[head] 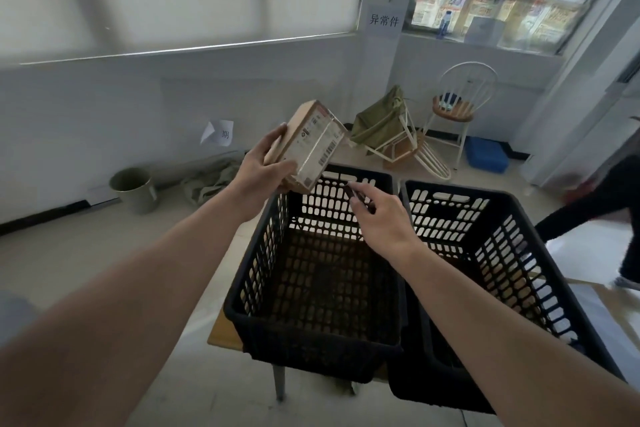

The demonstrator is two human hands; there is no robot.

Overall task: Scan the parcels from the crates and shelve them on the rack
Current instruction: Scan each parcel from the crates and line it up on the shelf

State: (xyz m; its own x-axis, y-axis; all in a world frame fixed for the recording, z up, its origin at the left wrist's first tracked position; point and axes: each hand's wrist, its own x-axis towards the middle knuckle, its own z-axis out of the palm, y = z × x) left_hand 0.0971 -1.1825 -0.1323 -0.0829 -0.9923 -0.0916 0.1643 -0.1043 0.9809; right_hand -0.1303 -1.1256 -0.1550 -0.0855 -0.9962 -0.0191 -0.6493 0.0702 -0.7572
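Two black crates stand side by side on a small table (221, 333), the left crate (313, 291) and the right crate (491, 274), both showing only bare slotted floors. Above the left crate's far wall the right hand (382, 218) pinches a small dark scanner (358, 198) between curled fingers and thumb. Just beyond, the left hand (263, 170) grips a tilted parcel (310, 142), label toward the scanner; further back stand a bucket (135, 189) and chairs (457, 104).

"异常件" on wall sign (383, 21), "期" on paper sheet (221, 133), parcel (311, 142) label print unreadable
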